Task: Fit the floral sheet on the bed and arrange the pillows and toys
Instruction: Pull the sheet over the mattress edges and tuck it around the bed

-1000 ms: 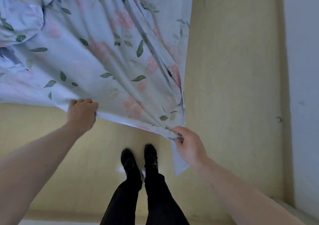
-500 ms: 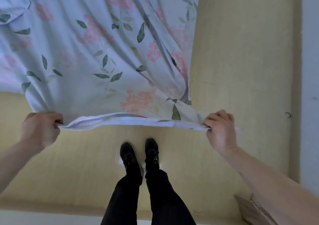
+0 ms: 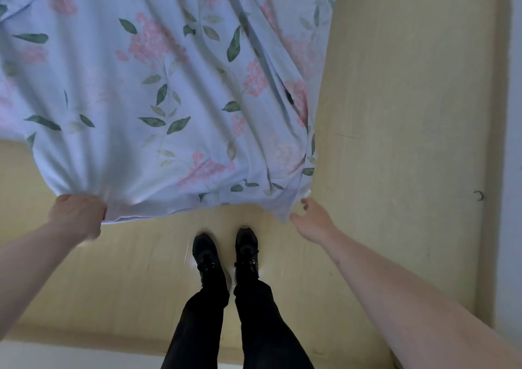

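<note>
Standing on the bare yellow mattress (image 3: 395, 114), the person spreads the floral sheet (image 3: 169, 86), which covers twelve to nine o'clock. Left hand (image 3: 77, 217) grips the hem; right hand (image 3: 312, 221) is loosening, fingers barely touching the corner. Risk: the thin, limp cotton slips free and bunches. Shoes (image 3: 226, 252) may trap the cloth.

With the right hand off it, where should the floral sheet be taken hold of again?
Pinch the free lower right corner of the pale blue floral cotton sheet, just beside the right hand, coming from the right. The left hand grips the opposite corner, so this evens the hem.
</note>
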The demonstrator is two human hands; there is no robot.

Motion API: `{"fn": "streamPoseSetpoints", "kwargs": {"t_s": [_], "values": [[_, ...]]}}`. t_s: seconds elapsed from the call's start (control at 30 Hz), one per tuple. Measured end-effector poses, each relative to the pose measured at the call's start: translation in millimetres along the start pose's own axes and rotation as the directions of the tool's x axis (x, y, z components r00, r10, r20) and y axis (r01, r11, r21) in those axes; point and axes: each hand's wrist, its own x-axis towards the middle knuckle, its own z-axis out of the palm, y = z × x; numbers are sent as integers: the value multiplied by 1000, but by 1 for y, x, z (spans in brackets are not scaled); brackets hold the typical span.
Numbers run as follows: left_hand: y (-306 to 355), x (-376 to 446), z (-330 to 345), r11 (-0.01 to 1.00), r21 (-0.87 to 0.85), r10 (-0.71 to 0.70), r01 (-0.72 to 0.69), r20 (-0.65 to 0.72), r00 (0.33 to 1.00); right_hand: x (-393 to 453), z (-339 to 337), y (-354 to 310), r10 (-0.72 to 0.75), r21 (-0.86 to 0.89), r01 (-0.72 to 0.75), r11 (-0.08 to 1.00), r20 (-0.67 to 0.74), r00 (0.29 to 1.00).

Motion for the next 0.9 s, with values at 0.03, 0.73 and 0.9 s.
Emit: {"fn": "streamPoseSetpoints", "kwargs": {"t_s": [0.03, 0.73, 0.9], "values": [[5, 4, -4, 999, 28, 16, -17, 59, 998, 12, -4, -8, 22, 111, -13, 994, -75, 997], [156, 107, -176, 815, -448, 177, -368, -411, 894, 110, -73, 31, 339, 698, -22, 715, -318, 885], [198, 84, -164, 702, -516, 321, -491, -387, 865, 98, -60, 39, 166, 563, -182, 806, 81, 983]]}}
